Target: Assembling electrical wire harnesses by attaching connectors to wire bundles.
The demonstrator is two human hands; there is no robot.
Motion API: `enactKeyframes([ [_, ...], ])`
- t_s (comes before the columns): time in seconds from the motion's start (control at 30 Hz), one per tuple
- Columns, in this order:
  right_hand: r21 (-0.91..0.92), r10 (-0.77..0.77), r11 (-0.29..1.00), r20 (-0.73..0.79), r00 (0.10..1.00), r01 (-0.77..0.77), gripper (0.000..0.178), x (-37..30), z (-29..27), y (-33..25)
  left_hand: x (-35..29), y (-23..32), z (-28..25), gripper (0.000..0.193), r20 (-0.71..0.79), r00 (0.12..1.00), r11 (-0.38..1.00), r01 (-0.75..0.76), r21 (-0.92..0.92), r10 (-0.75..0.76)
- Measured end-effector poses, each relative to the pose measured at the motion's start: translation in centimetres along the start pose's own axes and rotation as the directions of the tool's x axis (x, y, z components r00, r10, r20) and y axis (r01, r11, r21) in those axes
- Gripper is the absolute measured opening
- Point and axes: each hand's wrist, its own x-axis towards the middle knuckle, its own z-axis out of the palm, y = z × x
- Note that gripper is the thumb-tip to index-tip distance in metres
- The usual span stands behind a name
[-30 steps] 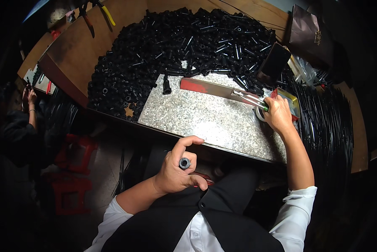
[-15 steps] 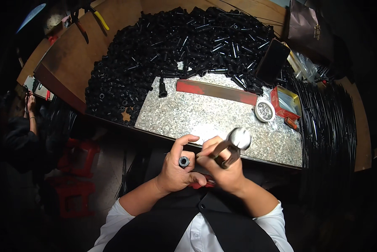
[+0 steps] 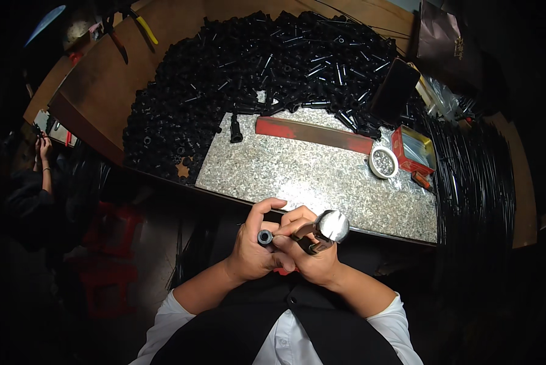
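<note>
So the tube (image 3: 265, 238) faces up, perhaps, the left hand (image 3: 248, 250) curls some fingers round it. The right hand (image 3: 316, 263) clasps a tool (image 3: 332, 226); fingertip pinch unclear.

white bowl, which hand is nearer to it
Right: the right hand is below and left of the white bowl in the picture; the left hand is farther left.

Red stools (image 3: 124, 243), apparently, on a dim floor (image 3: 156, 264)
</note>
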Motion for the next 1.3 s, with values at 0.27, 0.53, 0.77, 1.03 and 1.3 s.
enactKeyframes([
  [0.27,0.065,0.061,0.996,-0.002,0.998,-0.061,0.014,-0.4,0.3,-0.2,-0.1,-0.6,-0.1,0.103,0.002,0.996,0.996,-0.089,0.024,0.089],
  [0.53,0.077,0.010,0.997,0.061,0.998,-0.015,0.017,-0.1,0.0,-0.7,-0.1,0.2,0.3,0.103,-0.008,0.997,0.996,-0.078,-0.033,0.078],
  [0.77,0.002,-0.092,0.996,0.088,0.992,0.092,0.011,0.1,-0.3,-0.3,0.0,0.0,-0.1,0.103,0.003,0.991,0.990,-0.134,0.043,0.134],
  [1.03,-0.026,-0.163,0.986,0.087,0.983,0.166,0.013,0.1,0.0,0.1,-0.1,-0.5,-0.3,0.104,-0.004,0.987,0.984,-0.162,0.073,0.162],
  [1.3,0.064,-0.089,0.994,0.073,0.993,0.085,0.015,-0.3,0.0,0.4,-0.1,-0.9,-0.4,0.108,-0.007,0.991,0.989,-0.135,0.058,0.136],
])
